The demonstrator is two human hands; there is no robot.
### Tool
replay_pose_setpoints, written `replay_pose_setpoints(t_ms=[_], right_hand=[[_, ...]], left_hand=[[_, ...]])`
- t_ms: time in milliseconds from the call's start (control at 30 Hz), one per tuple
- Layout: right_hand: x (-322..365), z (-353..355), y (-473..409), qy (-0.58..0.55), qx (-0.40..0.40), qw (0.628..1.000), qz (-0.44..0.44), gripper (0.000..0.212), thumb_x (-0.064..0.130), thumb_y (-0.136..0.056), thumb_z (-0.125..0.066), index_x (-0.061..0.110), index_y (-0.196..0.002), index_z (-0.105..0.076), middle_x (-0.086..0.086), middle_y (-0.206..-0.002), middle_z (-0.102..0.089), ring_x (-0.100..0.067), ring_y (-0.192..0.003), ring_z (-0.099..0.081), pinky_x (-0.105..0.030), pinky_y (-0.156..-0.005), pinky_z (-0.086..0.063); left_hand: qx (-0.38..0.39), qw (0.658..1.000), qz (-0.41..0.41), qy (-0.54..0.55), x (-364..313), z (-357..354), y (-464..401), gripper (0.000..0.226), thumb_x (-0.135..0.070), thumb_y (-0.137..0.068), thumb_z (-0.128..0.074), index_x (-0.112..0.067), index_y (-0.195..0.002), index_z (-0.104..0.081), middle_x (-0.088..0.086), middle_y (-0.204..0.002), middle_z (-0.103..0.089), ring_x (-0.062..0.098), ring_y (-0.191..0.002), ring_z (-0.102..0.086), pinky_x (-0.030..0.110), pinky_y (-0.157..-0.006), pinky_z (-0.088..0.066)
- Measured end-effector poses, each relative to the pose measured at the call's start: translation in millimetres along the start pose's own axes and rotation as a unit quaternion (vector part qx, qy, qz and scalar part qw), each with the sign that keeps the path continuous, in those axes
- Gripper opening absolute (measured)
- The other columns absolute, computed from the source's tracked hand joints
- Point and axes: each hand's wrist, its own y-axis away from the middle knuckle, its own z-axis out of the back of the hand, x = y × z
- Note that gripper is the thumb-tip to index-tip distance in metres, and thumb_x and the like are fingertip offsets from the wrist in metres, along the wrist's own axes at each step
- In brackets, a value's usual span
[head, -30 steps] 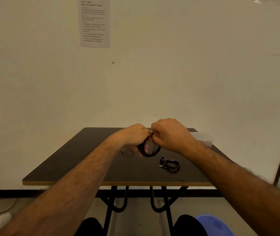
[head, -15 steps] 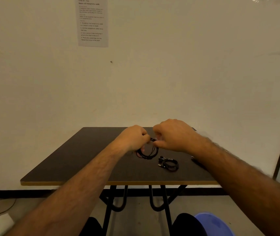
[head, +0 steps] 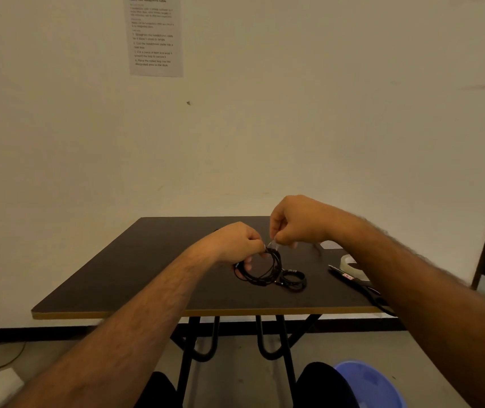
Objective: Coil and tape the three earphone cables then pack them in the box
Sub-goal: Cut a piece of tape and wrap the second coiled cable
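Observation:
A black coiled earphone cable (head: pixel 262 270) hangs just above the dark table (head: pixel 147 275), gripped at its top by my left hand (head: pixel 235 242). My right hand (head: pixel 294 223) is raised a little beside it and pinches a small piece of clear tape (head: pixel 272 245) that reaches the coil's top. A second, smaller coiled black cable (head: pixel 293 279) lies on the table right next to the held coil. A roll of clear tape (head: pixel 350 262) and black scissors (head: pixel 353 281) lie at the right, partly behind my right forearm.
A pale flat thing (head: pixel 329 245) lies at the table's far right. A printed sheet (head: pixel 154 36) hangs on the wall. Under the table are black metal legs (head: pixel 188 348), and a blue bucket (head: pixel 368 384) stands on the floor at the right.
My right hand has lifted up and to the right, away from the left hand, drawing the tape piece above the coil. The tape roll and scissors have come into view.

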Motion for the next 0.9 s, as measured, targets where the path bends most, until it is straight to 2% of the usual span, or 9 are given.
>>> replay_pose_setpoints(t_ms=[133,233,300,367,433,567,667,733,900], right_hand=[[-10,6,-1,-0.062,0.058,0.996,-0.025,0.01,0.013,-0.088,-0.064,0.017,-0.081,-0.07,-0.011,-0.079,-0.068,-0.013,-0.07,-0.062,-0.026,-0.065,-0.054],[-19,4,-3,-0.118,0.091,0.987,-0.052,0.011,0.013,-0.091,-0.061,0.013,-0.084,-0.069,-0.012,-0.088,-0.065,-0.016,-0.078,-0.061,-0.03,-0.072,-0.058],[-23,0,-4,-0.192,0.086,0.975,-0.071,0.01,0.01,-0.09,-0.061,0.008,-0.086,-0.069,-0.015,-0.093,-0.07,-0.02,-0.085,-0.066,-0.036,-0.081,-0.059],[-27,-4,-4,-0.302,0.09,0.944,-0.093,0.009,0.005,-0.089,-0.06,0.004,-0.087,-0.068,-0.017,-0.096,-0.074,-0.026,-0.088,-0.072,-0.037,-0.081,-0.06],[-28,-8,-3,-0.382,0.1,0.912,-0.108,0.009,0.002,-0.091,-0.057,0.003,-0.09,-0.066,-0.017,-0.091,-0.075,-0.026,-0.081,-0.073,-0.035,-0.073,-0.06],[-28,-14,-4,-0.432,0.08,0.889,-0.129,0.008,0.002,-0.091,-0.056,0.002,-0.092,-0.065,-0.014,-0.083,-0.074,-0.019,-0.066,-0.071,-0.032,-0.063,-0.059],[-29,-17,-6,-0.467,0.082,0.869,-0.14,0.008,0.004,-0.089,-0.058,0.003,-0.094,-0.064,-0.015,-0.087,-0.071,-0.02,-0.067,-0.069,-0.034,-0.066,-0.06],[-31,-19,-7,-0.487,0.088,0.857,-0.144,0.01,0.006,-0.09,-0.056,0.003,-0.096,-0.064,-0.013,-0.087,-0.071,-0.019,-0.069,-0.069,-0.036,-0.07,-0.06],[-33,-21,-9,-0.503,0.086,0.846,-0.155,0.012,0.009,-0.091,-0.055,0.005,-0.098,-0.063,-0.01,-0.088,-0.07,-0.015,-0.065,-0.067,-0.031,-0.067,-0.056]], left_hand=[[0.016,0.999,-0.029,-0.007,-3,-2,2,0.024,-0.025,-0.103,-0.046,-0.021,-0.094,-0.067,-0.005,-0.06,-0.057,0.009,-0.064,-0.063,0.03,-0.07,-0.053],[0.031,0.998,-0.054,0.003,-5,-3,4,0.026,-0.026,-0.104,-0.044,-0.015,-0.104,-0.067,-0.008,-0.059,-0.054,0.008,-0.063,-0.062,0.034,-0.074,-0.055],[0.032,0.997,-0.074,0.01,-5,-3,5,0.026,-0.027,-0.104,-0.042,-0.016,-0.103,-0.066,-0.008,-0.061,-0.053,0.006,-0.063,-0.061,0.035,-0.075,-0.055],[0.026,0.996,-0.089,0.02,-3,-2,6,0.027,-0.028,-0.105,-0.041,-0.018,-0.104,-0.065,-0.006,-0.064,-0.053,0.006,-0.063,-0.061,0.03,-0.071,-0.053],[0.015,0.994,-0.105,0.021,-1,-1,7,0.027,-0.027,-0.106,-0.039,-0.016,-0.106,-0.065,-0.006,-0.066,-0.053,0.005,-0.064,-0.06,0.027,-0.07,-0.052],[-0.011,0.992,-0.128,0.001,2,-2,7,0.026,-0.028,-0.106,-0.039,-0.019,-0.101,-0.063,-0.005,-0.067,-0.056,0.006,-0.065,-0.06,0.031,-0.074,-0.052],[-0.046,0.988,-0.143,-0.024,4,-4,7,0.026,-0.029,-0.106,-0.038,-0.028,-0.091,-0.058,-0.005,-0.071,-0.059,0.005,-0.067,-0.06,0.032,-0.074,-0.052],[-0.074,0.985,-0.149,-0.054,4,-6,8,0.027,-0.031,-0.106,-0.036,-0.035,-0.086,-0.054,-0.006,-0.073,-0.063,0.005,-0.069,-0.06,0.028,-0.069,-0.049],[-0.111,0.981,-0.151,-0.053,6,-11,6,0.028,-0.031,-0.106,-0.035,-0.036,-0.086,-0.053,-0.004,-0.076,-0.064,0.008,-0.072,-0.06,0.022,-0.064,-0.042]])
